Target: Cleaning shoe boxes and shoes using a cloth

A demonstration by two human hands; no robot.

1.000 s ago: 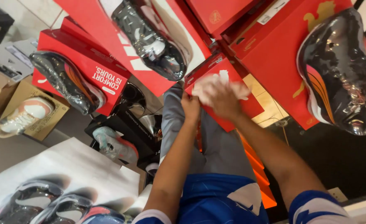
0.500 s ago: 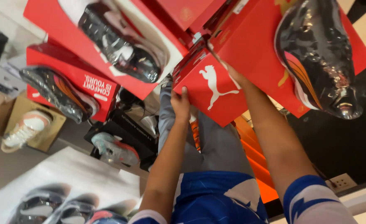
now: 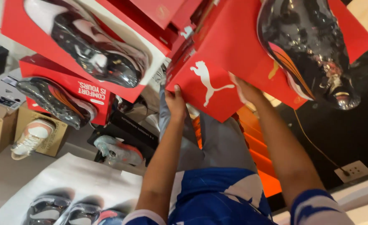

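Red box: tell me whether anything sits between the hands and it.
Nothing visible does. The left hand and right hand both rest directly on the red box, one at each side, with no other thing between.

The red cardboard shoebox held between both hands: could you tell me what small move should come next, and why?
Probably steady the red cardboard shoebox level first: it sits tilted, gripped only at its edges by the left hand and right hand, close against other red boxes.

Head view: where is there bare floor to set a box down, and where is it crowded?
Bare grey floor lies between the cardboard boxes and the white poster. Crowded: stacked red shoe boxes up top, where both hands, left and right, hold a red box.
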